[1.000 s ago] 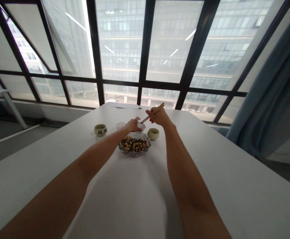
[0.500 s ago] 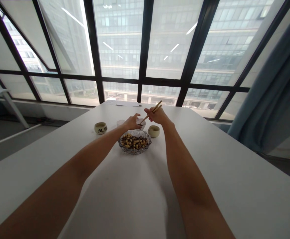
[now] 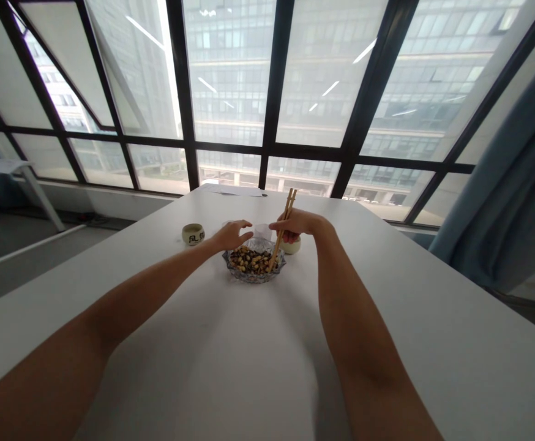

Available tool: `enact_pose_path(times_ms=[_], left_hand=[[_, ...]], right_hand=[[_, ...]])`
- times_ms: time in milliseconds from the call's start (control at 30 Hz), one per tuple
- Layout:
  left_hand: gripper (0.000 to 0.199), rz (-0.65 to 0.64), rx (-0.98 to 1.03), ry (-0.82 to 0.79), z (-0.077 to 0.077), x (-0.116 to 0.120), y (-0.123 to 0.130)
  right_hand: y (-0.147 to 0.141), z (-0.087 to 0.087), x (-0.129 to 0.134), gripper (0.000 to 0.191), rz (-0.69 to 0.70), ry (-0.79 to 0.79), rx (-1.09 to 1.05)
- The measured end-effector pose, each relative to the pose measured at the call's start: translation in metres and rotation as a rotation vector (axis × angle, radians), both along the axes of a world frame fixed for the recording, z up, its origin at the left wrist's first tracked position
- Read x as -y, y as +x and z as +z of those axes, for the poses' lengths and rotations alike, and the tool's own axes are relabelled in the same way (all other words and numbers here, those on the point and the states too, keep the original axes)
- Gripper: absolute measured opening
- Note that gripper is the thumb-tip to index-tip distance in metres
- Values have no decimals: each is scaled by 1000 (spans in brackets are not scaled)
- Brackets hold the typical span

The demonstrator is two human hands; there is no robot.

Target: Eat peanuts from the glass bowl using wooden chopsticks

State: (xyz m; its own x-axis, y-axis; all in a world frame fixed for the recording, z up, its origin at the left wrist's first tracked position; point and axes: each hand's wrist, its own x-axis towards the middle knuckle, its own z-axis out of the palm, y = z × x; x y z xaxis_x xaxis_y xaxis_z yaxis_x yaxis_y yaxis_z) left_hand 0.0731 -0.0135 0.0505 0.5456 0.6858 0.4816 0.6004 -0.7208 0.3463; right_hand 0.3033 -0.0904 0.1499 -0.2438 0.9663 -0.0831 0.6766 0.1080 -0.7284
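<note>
My right hand (image 3: 294,226) grips a pair of wooden chopsticks (image 3: 282,229), their tips down in the right part of a clear glass bowl (image 3: 253,278). Small dark and yellowish pieces (image 3: 249,261), like mixed beans or nuts, fill this bowl. Its edge is wavy. My left hand (image 3: 233,235) hovers by the bowl's far left rim with thumb and fingers apart, holding nothing. Behind the bowl, between my hands, stands a small clear cup (image 3: 262,231). Partly hidden under my right hand is a pale green cup (image 3: 291,247).
A pale green cup with dark characters (image 3: 193,234) stands left of my left hand. White sheets (image 3: 233,190) lie at the far end of the white table (image 3: 231,355). Beyond are dark-framed windows, with a blue curtain (image 3: 501,214) at the right.
My right hand has brought the chopsticks from the small clear cup back to the glass bowl, tips now among the pieces. My left hand has drawn slightly left, away from the cup.
</note>
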Motion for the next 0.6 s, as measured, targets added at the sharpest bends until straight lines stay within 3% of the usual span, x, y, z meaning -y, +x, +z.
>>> enact_pose_path(times_ms=[167,333,600], left_hand=[[43,-75,229,-110,-24,29,-33],[47,-92,398,-162,-48,39,-36],[40,6,463,-281,-55,37,-32]], right_hand=[[-6,-15,-12,42,-6,120,-123],[-1,-16,-16,40,-80,195,-118],[0,-6,-7,34,-57,182,-54]])
